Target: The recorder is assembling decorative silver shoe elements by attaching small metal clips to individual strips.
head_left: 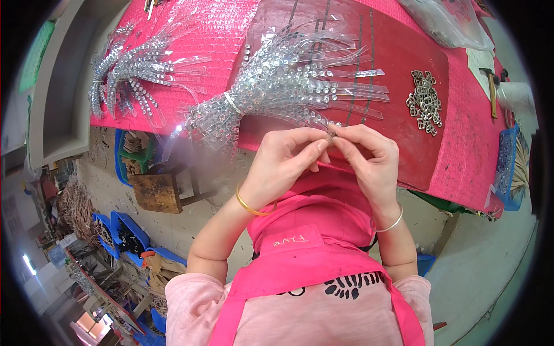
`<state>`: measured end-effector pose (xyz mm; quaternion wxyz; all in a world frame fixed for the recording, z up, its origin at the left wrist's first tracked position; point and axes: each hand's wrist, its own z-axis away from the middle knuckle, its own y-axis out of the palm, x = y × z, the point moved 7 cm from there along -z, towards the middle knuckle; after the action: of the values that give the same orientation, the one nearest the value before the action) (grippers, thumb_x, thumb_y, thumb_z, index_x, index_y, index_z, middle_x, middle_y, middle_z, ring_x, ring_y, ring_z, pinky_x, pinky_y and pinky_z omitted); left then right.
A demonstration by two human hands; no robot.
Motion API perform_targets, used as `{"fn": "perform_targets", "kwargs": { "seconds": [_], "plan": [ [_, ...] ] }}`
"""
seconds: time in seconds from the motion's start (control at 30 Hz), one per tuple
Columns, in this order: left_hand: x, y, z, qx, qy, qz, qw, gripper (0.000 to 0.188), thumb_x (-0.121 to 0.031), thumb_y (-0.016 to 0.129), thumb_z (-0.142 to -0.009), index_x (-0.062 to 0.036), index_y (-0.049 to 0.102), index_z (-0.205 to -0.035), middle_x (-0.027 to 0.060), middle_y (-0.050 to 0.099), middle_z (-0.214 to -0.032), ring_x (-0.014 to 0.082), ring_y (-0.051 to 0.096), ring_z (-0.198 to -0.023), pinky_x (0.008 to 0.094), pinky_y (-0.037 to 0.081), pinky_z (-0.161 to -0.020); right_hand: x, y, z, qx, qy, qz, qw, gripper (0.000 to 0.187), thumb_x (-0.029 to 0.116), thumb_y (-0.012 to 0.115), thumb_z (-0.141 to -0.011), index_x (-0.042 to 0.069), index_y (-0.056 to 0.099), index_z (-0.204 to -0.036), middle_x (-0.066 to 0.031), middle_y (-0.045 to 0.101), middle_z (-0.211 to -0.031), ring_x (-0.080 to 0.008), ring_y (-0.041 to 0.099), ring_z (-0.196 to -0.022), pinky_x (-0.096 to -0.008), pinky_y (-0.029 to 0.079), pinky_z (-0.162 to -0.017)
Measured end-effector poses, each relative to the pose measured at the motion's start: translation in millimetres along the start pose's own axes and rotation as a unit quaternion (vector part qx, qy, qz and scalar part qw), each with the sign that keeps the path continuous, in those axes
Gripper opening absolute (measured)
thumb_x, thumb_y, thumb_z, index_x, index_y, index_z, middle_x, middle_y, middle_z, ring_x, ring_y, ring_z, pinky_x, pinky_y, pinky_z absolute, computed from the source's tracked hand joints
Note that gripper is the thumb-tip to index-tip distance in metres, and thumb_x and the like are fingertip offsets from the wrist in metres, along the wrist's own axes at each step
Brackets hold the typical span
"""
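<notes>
Thumb and finger of the left hand [283,158] pinch a tiny dark piece [332,133], and the thumb and finger of the right hand [372,158] pinch it too. The piece is up off the worktop, between the two hands, in front of the pink apron [314,202]. It is too small and too covered to tell what it is. It looks light and hard, so it may slip out easily. The best grip is a soft pinch on its edges, one side for each hand.

Just past the fingertips lies a big bundle of clear straps [271,86] with shiny stones, partly on a dark red mat [404,158]. These straps look light, bendy and slick. A white tie [232,104] goes around them, so that is a good place to grab them all. For one strap, the flat, bare end is best, because a hard rub might pop stones off.

To the right on the mat is a pile of metal buckles [426,102]. They look hard and hooked together, so one is best picked up by its rim.

Farther out, a smaller strap bundle [138,69] lies on the pink worktop [222,43], far to the left. A hammer [493,95] lies past the buckles.
</notes>
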<state>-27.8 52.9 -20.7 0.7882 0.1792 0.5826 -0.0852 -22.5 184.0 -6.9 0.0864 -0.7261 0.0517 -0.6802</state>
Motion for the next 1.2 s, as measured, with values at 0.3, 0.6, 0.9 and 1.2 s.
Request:
{"fn": "perform_targets", "kwargs": {
  "seconds": [0.3, 0.6, 0.9, 1.2],
  "plan": [
    [0, -1, 6, 0.01, -0.08, -0.011, 0.997, 0.02, -0.011, 0.049, -0.086, 0.0047, 0.061, -0.092, 0.0043, 0.059, -0.065, 0.0069, 0.052, -0.052, 0.0194, 0.041, -0.047, -3, -2, 3, -0.037, 0.011, -0.025, 0.999, 0.014, -0.002, 0.062, -0.073, -0.001, 0.064, -0.088, -0.0078, 0.064, -0.075, -0.0114, 0.061, -0.068, -0.0224, 0.048, -0.059],
    [-10, 3, 10, -0.062, 0.019, -0.132, 0.989, 0.014, -0.006, 0.051, -0.083, 0.0039, 0.061, -0.087, 0.0083, 0.059, -0.058, 0.0108, 0.056, -0.049, 0.0236, 0.044, -0.046, 30, -2, 7, -0.036, -0.148, 0.131, 0.98, 0.016, -0.004, 0.063, -0.067, 0.0, 0.063, -0.083, -0.0111, 0.061, -0.072, -0.0198, 0.061, -0.062, -0.0257, 0.047, -0.054],
    [-37, 6, 18, -0.092, 0.12, -0.291, 0.945, 0.006, -0.003, 0.055, -0.078, 0.0015, 0.058, -0.077, 0.0124, 0.058, -0.059, 0.0232, 0.059, -0.052, 0.0306, 0.044, -0.047, 41, -1, 6, -0.013, -0.203, 0.161, 0.966, 0.018, -0.004, 0.063, -0.067, 0.0, 0.062, -0.084, -0.0107, 0.061, -0.071, -0.0214, 0.06, -0.062, -0.0276, 0.048, -0.054],
    [-77, 9, 21, -0.058, 0.235, -0.282, 0.928, 0.01, -0.004, 0.059, -0.077, 0.0027, 0.059, -0.084, 0.0126, 0.058, -0.066, 0.0203, 0.058, -0.054, 0.027, 0.046, -0.052, 28, 0, 4, 0.02, -0.094, 0.078, 0.992, 0.016, -0.002, 0.062, -0.071, -0.003, 0.061, -0.087, -0.0097, 0.06, -0.067, -0.0167, 0.06, -0.061, -0.026, 0.047, -0.054]
  ]
}}
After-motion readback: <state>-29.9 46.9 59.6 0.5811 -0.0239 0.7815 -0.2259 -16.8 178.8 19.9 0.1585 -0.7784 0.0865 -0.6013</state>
